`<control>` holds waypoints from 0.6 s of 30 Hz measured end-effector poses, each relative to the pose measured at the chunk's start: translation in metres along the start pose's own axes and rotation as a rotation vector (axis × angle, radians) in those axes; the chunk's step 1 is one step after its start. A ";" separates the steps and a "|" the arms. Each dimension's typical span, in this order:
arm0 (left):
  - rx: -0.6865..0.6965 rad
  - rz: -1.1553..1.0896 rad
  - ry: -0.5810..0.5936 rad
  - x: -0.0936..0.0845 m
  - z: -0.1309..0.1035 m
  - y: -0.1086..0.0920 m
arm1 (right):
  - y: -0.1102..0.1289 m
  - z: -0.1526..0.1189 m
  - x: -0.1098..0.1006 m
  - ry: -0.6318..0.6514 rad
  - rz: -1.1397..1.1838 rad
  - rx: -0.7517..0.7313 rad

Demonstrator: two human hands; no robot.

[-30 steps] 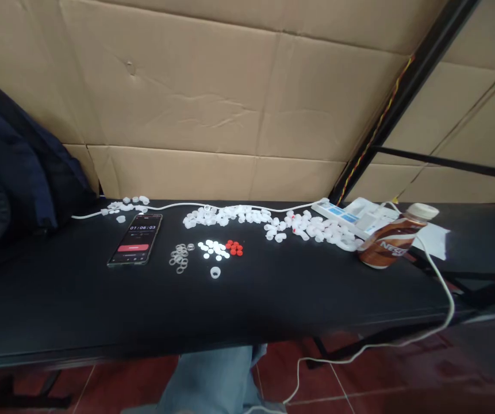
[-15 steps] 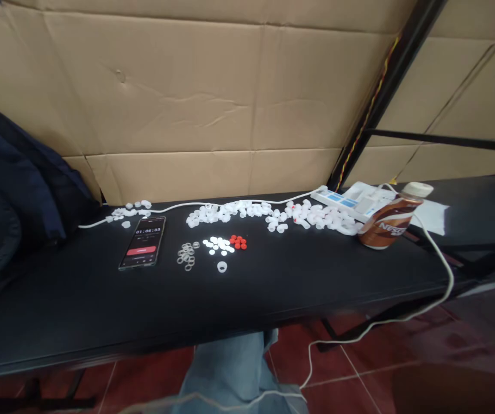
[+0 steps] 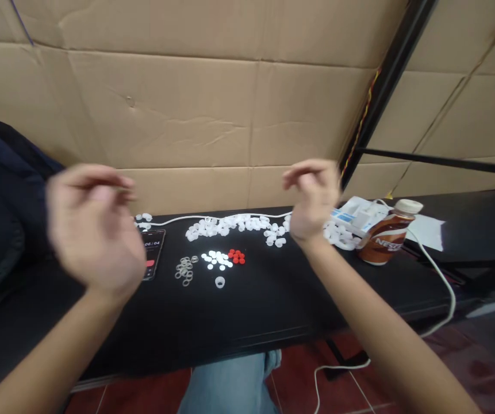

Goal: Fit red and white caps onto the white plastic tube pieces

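Both hands are raised above the black bench and blurred by motion. My left hand (image 3: 96, 230) hangs over the phone (image 3: 154, 253), partly covering it; its fingers are loosely bent, apart from the thumb, with nothing seen in them. My right hand (image 3: 314, 201), also open with curled fingers and no visible object, is in front of the white plastic pieces (image 3: 238, 223). Between the hands on the bench lie clear rings (image 3: 184, 269), small white discs (image 3: 217, 259), red discs (image 3: 236, 256) and a single white ring (image 3: 220, 282).
A brown bottle (image 3: 387, 233) stands at the right beside a white tray (image 3: 361, 214) and paper (image 3: 428, 231). A white cable (image 3: 445, 282) runs along the back and over the front edge. A dark bag (image 3: 6, 195) sits left; cardboard (image 3: 187, 115) stands behind.
Both hands and forearms have come into view over the bench. They now cover part of the phone and some of the white pieces. The bench appears slightly lower in the picture.
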State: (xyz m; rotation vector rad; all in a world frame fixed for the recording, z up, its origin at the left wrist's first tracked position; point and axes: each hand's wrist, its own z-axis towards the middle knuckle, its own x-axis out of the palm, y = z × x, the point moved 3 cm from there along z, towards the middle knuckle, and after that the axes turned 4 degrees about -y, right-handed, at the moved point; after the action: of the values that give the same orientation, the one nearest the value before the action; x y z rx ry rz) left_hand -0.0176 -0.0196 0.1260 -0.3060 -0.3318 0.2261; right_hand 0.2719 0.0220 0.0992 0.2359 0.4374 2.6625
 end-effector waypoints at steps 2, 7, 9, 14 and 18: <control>0.053 0.107 0.385 0.021 -0.017 0.019 | -0.021 -0.017 0.014 0.159 -0.020 0.027; 0.176 0.285 1.394 0.059 -0.081 0.086 | -0.065 -0.062 0.024 0.585 -0.221 0.130; 0.134 0.245 1.511 0.065 -0.093 0.102 | -0.067 -0.067 0.019 0.628 -0.252 0.122; 0.083 0.198 1.600 0.073 -0.100 0.112 | -0.063 -0.064 0.013 0.660 -0.277 0.115; 0.042 0.215 1.602 0.077 -0.101 0.113 | -0.064 -0.064 0.013 0.664 -0.289 0.121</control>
State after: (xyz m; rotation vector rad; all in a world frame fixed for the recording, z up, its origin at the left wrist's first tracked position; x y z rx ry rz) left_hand 0.0699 0.0800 0.0198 -0.3941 1.2910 0.1409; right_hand 0.2702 0.0654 0.0193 -0.6483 0.7666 2.3707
